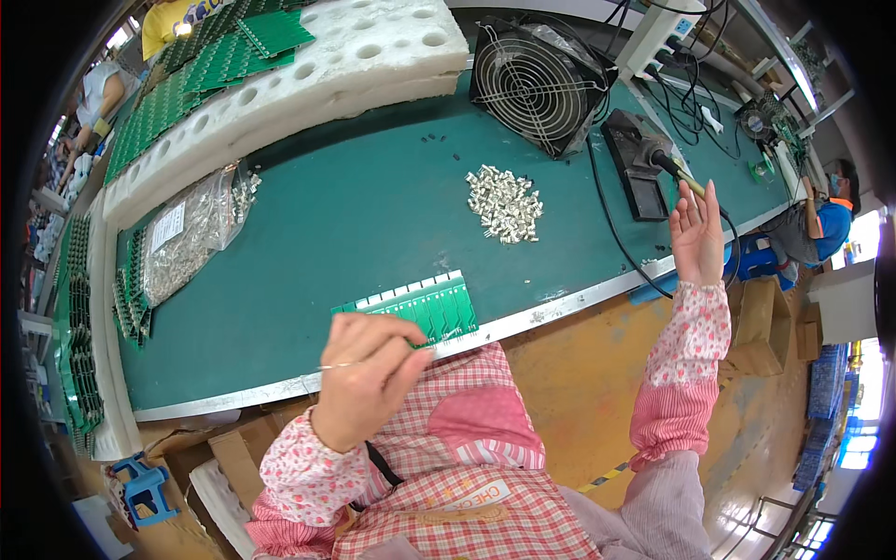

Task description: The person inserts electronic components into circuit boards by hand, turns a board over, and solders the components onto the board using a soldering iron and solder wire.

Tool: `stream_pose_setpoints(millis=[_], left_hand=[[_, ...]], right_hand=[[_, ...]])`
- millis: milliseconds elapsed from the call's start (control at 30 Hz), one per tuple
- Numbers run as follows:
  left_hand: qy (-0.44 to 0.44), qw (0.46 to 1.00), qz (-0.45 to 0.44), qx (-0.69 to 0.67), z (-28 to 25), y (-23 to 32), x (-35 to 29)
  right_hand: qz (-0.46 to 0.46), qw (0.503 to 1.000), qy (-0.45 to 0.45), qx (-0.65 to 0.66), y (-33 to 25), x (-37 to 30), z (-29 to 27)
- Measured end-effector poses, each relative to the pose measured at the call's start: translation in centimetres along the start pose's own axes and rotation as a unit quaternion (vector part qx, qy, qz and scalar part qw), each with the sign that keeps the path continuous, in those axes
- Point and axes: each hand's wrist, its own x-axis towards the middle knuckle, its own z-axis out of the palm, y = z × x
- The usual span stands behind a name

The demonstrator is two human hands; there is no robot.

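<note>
At the table's front edge lies a green circuit board (439, 306) with a row of white rectangular parts along its far side. My left hand (369, 373) is closed over the board's near left part, its fingertips at the near edge. A thin silvery wire (338, 366) sticks out beside its knuckles; the pinch itself is partly hidden. Off to the right, my right hand (698, 241) is raised with its fingers stretched out. Those fingertips are at the yellowish handle of a soldering iron (686, 177), whose front end sits in a black stand (637, 163).
A pile of small metallic parts (504, 203) lies mid-table, near a black fan (532, 89). White foam (373, 61) carries stacked green boards (224, 56). A clear bag of parts (201, 233) rests at left. Cables (607, 219) and a power strip (658, 37) are at right.
</note>
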Motion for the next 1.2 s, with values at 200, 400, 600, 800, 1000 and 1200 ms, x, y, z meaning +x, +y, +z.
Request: stream_pose_setpoints(millis=[200,400,600,800,1000,1200], left_hand=[[-0.033,0.999,0.011,-0.02,2.1,0.4,0.2],[-0.039,0.999,-0.002,-0.021,2.7,0.3,0.2],[-0.06,0.998,-0.009,-0.01,2.6,0.6,0.5],[-0.057,0.998,-0.014,0.001,2.8,0.4,0.4],[-0.04,0.999,-0.022,-0.003,3.0,0.8,0.5],[-0.031,0.999,-0.022,0.004,3.2,0.7,0.3]], right_hand=[[0.038,0.993,-0.082,-0.069,0.5,0.5,2.2],[-0.187,0.926,0.061,-0.322,0.0,-3.5,2.6],[-0.297,0.92,-0.007,-0.256,1.5,-14.4,3.7],[-0.11,0.939,-0.186,-0.267,3.8,-18.0,4.3],[-0.063,0.962,-0.196,-0.181,5.6,-19.2,4.9],[-0.06,0.953,-0.234,-0.181,6.0,-18.9,5.1]])
